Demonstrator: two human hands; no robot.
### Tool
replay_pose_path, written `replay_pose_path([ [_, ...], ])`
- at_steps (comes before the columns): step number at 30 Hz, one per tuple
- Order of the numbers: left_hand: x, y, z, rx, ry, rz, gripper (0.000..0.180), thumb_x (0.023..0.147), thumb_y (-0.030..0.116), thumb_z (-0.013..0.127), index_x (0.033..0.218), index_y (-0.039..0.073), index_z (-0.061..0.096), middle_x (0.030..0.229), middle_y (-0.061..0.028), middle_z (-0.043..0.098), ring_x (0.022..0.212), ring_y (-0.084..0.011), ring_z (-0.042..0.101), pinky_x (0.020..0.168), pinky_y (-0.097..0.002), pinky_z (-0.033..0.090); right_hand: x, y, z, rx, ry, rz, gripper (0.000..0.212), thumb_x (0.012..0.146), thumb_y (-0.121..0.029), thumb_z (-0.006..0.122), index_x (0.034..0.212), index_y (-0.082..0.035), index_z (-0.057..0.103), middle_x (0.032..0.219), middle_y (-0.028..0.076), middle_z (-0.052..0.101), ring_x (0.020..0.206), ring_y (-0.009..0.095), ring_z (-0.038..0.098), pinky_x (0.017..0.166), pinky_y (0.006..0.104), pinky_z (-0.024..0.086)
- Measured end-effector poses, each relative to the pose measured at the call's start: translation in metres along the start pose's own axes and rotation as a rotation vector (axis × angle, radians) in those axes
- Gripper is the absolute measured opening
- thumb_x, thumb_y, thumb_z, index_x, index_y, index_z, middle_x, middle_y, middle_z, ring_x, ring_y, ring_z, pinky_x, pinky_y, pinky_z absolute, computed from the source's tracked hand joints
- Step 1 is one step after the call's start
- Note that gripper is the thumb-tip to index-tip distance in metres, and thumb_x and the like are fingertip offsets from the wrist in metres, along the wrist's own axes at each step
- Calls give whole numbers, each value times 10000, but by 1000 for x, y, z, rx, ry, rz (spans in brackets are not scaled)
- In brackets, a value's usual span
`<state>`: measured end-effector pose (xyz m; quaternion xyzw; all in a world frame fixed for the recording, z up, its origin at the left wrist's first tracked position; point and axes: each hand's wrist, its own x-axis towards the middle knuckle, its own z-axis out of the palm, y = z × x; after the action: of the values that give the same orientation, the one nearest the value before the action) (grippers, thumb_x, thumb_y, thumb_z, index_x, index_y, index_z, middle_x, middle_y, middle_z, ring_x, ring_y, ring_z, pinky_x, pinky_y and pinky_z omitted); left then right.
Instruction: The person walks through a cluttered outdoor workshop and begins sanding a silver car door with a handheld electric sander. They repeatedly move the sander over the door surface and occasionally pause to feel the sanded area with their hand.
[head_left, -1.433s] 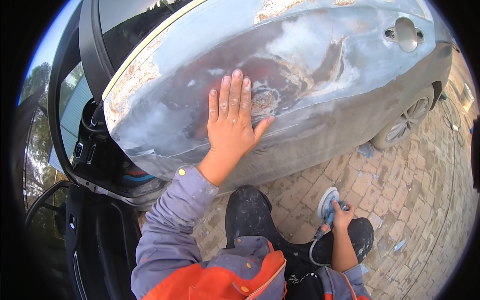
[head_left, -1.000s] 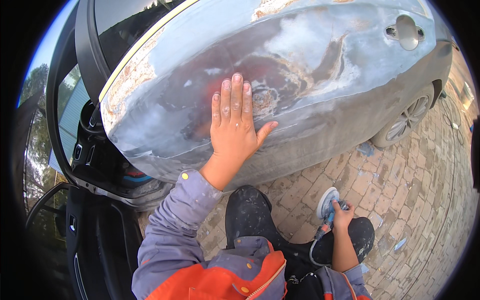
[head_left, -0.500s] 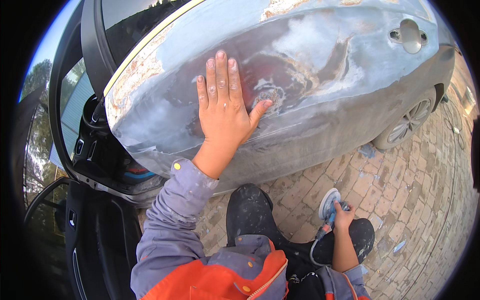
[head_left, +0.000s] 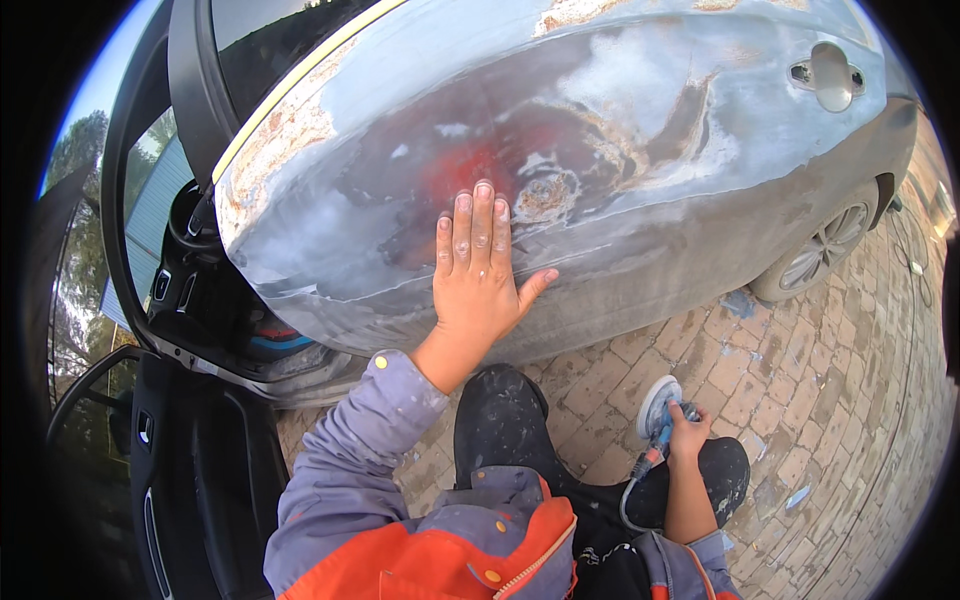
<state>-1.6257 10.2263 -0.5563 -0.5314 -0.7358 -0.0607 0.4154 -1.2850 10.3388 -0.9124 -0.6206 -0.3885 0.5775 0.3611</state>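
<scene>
My left hand [head_left: 480, 270] lies flat on the lower part of a sanded car door [head_left: 630, 85], fingers together and straight, thumb spread to the right. Just above the fingertips a reddish patch [head_left: 465, 165] shows amid dark grey and pale filler areas. Right of the fingers is a rough, crusty spot [head_left: 545, 195]. Low by my right knee, my right hand [head_left: 688, 435] is wrapped round a blue orbital sander [head_left: 657, 412] with a round white pad. The sander's pad faces away from my palm and is clear of the door.
A door handle [head_left: 830, 78] sits at the panel's upper right, with the rear wheel [head_left: 825, 245] below it. At the left the front door [head_left: 205, 470] stands ajar. A hose [head_left: 627, 503] runs from the sander past my leg. Brick paving [head_left: 800, 410] lies underfoot.
My left hand has slid down and slightly right along the door, uncovering the reddish patch. My right hand and the sander have stayed in place.
</scene>
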Motion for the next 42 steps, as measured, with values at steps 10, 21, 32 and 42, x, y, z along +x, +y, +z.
replay_pose_path([
  [10, 57, -5, -16, 28, 98, -80, 1123, 1003, 730, 601, 1712, -70, 257, 1798, -279, 237, 1671, -461, 218, 1326, -612, 186, -3, -5, -3, -2, 12, 12, 748, 815, -236, 962, 1371, 39, 545, 1230, 173, 664, 1099, 253, 653, 997, 385, 537],
  [21, 1, 10, 2, -28, 1, -25, 1127, 990, 727, 618, 1700, -78, 275, 1794, -287, 240, 1672, -469, 208, 1322, -614, 207, -5, -6, -1, 5, -4, -4, 745, 812, -228, 964, 1366, 46, 546, 1220, 181, 670, 1084, 255, 660, 984, 385, 547],
  [32, 99, -4, -21, 85, 165, -77, 1127, 984, 798, 542, 1719, -19, 292, 1820, -210, 228, 1697, -380, 178, 1358, -558, 128, -8, -11, -2, -1, 19, 12, 742, 803, -235, 968, 1369, 26, 565, 1238, 180, 674, 1119, 260, 660, 1008, 390, 539],
  [42, 70, 2, -13, 81, 110, -64, 1092, 1003, 792, 508, 1718, -9, 305, 1818, -188, 253, 1697, -362, 192, 1362, -549, 118, -9, -10, -2, 13, 5, 30, 744, 802, -231, 973, 1370, 16, 560, 1205, 152, 675, 1077, 242, 661, 977, 379, 542],
])
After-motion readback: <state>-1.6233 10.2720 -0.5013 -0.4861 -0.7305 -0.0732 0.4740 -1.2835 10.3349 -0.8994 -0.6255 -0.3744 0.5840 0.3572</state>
